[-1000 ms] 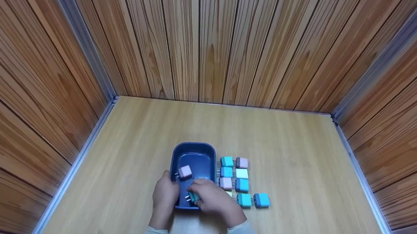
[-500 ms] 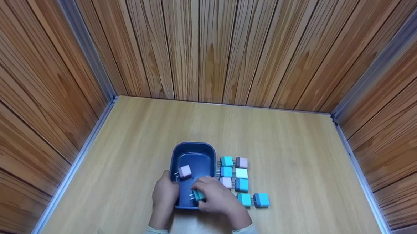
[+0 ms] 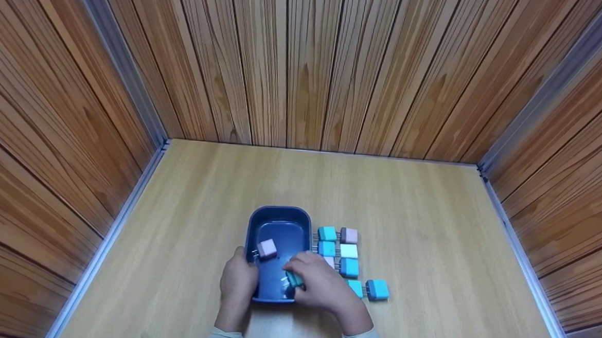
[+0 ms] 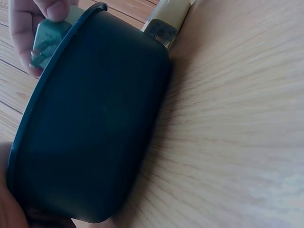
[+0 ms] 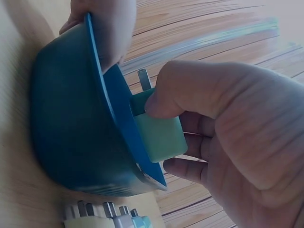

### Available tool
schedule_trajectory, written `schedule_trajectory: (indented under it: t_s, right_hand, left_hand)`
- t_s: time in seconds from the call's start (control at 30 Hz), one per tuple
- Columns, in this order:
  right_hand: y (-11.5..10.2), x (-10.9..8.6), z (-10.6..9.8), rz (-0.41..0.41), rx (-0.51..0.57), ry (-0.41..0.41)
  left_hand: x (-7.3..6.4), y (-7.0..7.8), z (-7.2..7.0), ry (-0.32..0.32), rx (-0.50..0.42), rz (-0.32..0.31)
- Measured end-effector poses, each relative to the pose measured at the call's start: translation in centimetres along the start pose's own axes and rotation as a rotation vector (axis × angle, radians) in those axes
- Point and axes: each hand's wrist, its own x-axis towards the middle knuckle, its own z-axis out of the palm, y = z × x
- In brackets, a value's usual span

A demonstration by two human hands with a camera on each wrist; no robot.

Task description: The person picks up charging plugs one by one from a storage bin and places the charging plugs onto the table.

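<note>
A dark blue plastic bin point(image 3: 281, 230) stands on the table. My left hand point(image 3: 238, 278) grips its left wall, thumb over the rim. Between thumb and fingers my right hand point(image 3: 320, 286) pinches a teal plug charger point(image 5: 161, 135), held at the bin's near right rim. Its metal prongs point(image 4: 40, 53) point toward the bin's inside, and the fingers partly cover its body. A pink plug charger point(image 3: 267, 248) lies inside the bin near the left wall.
Right of the bin, several plug chargers lie in two columns, including a lilac charger point(image 3: 349, 235), a mint charger point(image 3: 349, 251) and a blue charger point(image 3: 377, 289). My right hand hides part of the near row. Wood-panel walls point(image 3: 311, 66) enclose the table.
My right hand has moved a little to the right with the teal charger, from over the bin's near middle to its right rim. The left hand and bin have stayed put.
</note>
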Motion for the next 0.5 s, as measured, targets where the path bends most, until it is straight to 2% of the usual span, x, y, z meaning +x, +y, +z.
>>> schedule_trajectory:
  t_s: [0.2,0.5]
  right_hand:
    - [0.2,-0.7,-0.5,-0.01,-0.028,0.045]
    - [1.1,-1.5,-1.2,0.027,0.027,0.061]
  left_hand:
    - [0.0,-0.2,0.0,0.036,0.016,0.038]
    - [0.1,-0.2,-0.2,0.01,0.015,0.031]
